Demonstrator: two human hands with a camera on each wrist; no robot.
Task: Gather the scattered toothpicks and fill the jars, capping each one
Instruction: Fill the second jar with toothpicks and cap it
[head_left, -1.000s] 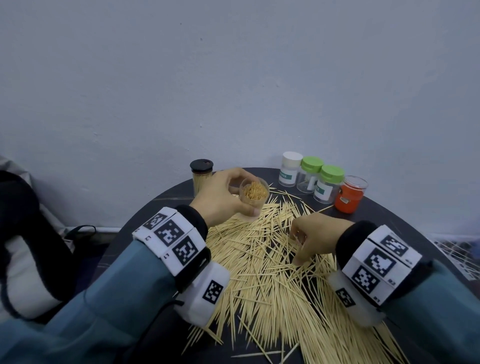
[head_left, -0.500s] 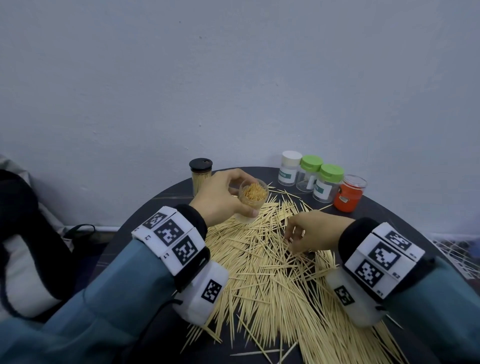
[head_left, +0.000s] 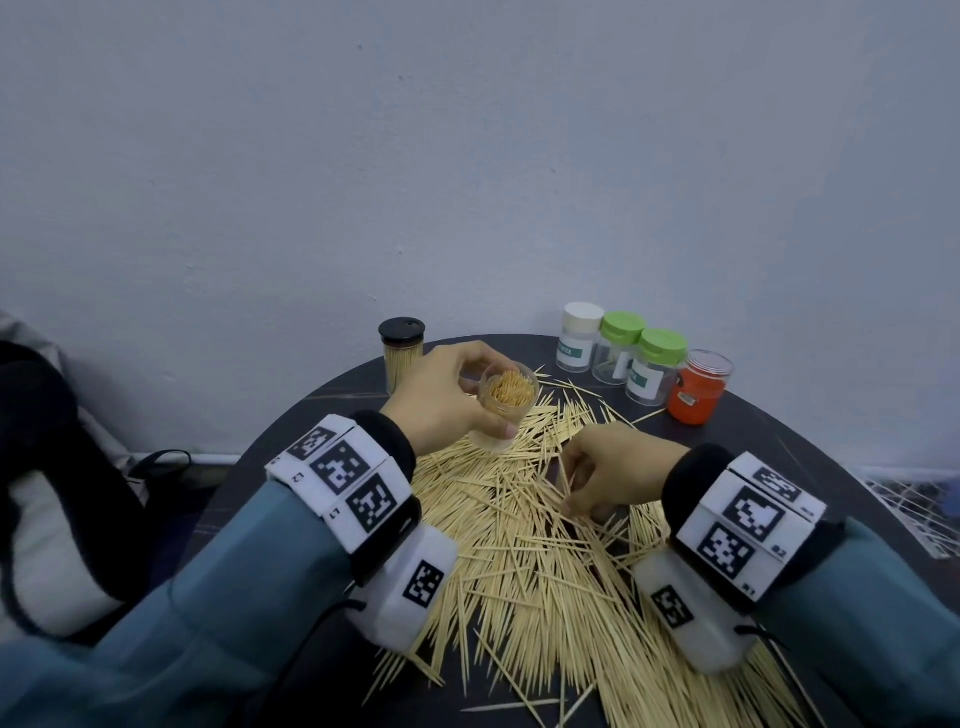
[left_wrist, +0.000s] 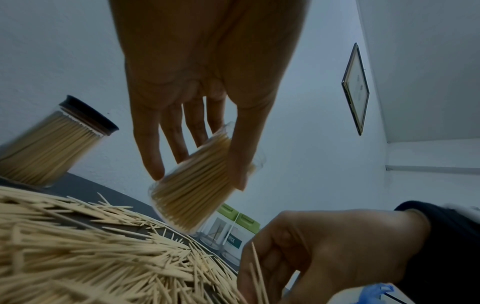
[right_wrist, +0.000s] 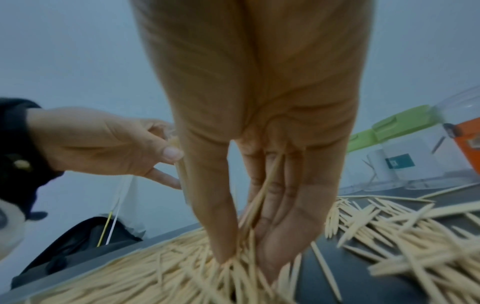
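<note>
A wide pile of toothpicks (head_left: 535, 561) covers the dark round table (head_left: 810, 452). My left hand (head_left: 441, 395) grips an open clear jar (head_left: 506, 402), nearly full of toothpicks and tilted toward me, just above the pile's far edge; the left wrist view shows the jar (left_wrist: 192, 189) between thumb and fingers. My right hand (head_left: 602, 475) is down in the pile, thumb and fingers pinching a few toothpicks (right_wrist: 259, 197) that stand up between them. A filled jar with a black cap (head_left: 401, 353) stands at the far left.
At the back right stand a white-capped jar (head_left: 577, 343), two green-capped jars (head_left: 618, 345) (head_left: 655, 364) and an orange jar with a clear lid (head_left: 698, 387). The wall is close behind the table. A dark bag lies on the floor at left.
My right hand moved a little left and back across the pile and now pinches a few toothpicks. The left hand kept the jar in about the same place.
</note>
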